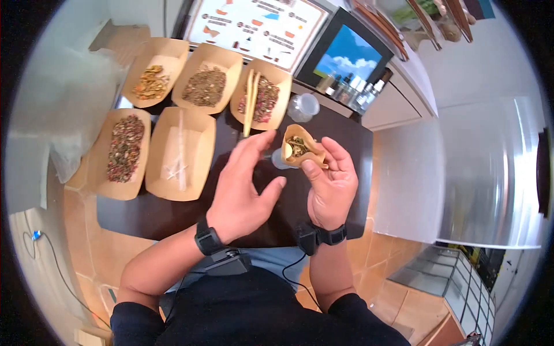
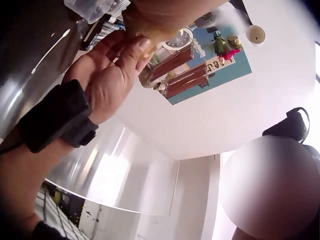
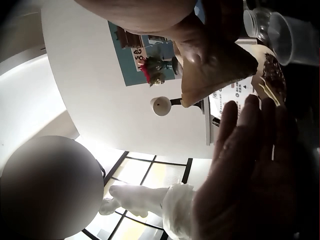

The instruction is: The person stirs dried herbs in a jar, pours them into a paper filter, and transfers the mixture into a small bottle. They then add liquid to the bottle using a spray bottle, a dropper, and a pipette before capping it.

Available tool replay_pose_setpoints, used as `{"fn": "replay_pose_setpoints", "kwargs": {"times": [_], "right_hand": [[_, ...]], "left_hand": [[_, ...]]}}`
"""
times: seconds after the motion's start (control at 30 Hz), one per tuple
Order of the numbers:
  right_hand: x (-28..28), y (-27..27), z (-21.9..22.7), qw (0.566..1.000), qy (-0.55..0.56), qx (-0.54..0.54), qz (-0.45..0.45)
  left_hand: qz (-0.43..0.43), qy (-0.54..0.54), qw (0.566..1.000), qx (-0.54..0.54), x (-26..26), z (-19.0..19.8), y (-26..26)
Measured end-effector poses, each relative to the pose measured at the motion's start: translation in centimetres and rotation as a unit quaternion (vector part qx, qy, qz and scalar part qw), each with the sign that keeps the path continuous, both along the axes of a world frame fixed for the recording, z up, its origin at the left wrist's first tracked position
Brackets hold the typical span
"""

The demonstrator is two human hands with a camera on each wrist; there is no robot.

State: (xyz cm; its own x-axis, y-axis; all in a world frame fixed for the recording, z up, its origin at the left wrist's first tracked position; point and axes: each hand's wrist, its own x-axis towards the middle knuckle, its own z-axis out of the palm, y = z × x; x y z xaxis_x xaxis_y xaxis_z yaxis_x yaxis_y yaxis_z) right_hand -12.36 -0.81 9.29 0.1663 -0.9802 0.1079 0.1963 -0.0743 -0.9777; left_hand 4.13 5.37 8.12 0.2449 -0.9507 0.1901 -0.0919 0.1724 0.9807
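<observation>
My right hand [image 1: 333, 190] pinches the edge of a small brown pouch [image 1: 309, 154] between thumb and fingers. Its open mouth faces up and shows dried herb pieces [image 1: 298, 147] inside. Seen from the right wrist, the pouch [image 3: 220, 72] tapers like a cone. My left hand [image 1: 242, 187] is held out beside the pouch, fingers extended and thumb apart, with nothing in its grasp. In the right wrist view the left hand's fingers [image 3: 245, 130] look straight. Below the pouch, partly hidden by it, is a clear plastic cup [image 1: 278, 160] on the dark table [image 1: 242, 222].
Several brown paper trays stand at the left and back, including one with dried petals [image 1: 126, 149] and one with thin white sticks [image 1: 176, 168]. Wooden tongs [image 1: 251, 104] lie across the back right tray. Behind the pouch are a clear jar [image 1: 303, 107] and small bottles [image 1: 353, 92].
</observation>
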Motion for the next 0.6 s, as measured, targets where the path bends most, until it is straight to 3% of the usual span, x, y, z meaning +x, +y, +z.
{"fn": "replay_pose_setpoints", "kwargs": {"times": [0.1,0.43,0.6], "right_hand": [[1.7,1.2,-0.4,0.999,0.016,0.006,0.046],[5.0,2.5,-1.7,0.988,0.004,-0.002,0.152],[6.4,2.2,-2.1,0.979,0.048,-0.001,0.199]], "left_hand": [[0.026,-0.09,0.995,-0.02,1.0,-0.1,0.6],[0.062,0.003,0.998,0.017,5.1,-1.1,3.7],[0.07,-0.04,0.997,-0.014,7.8,-1.5,4.6]]}}
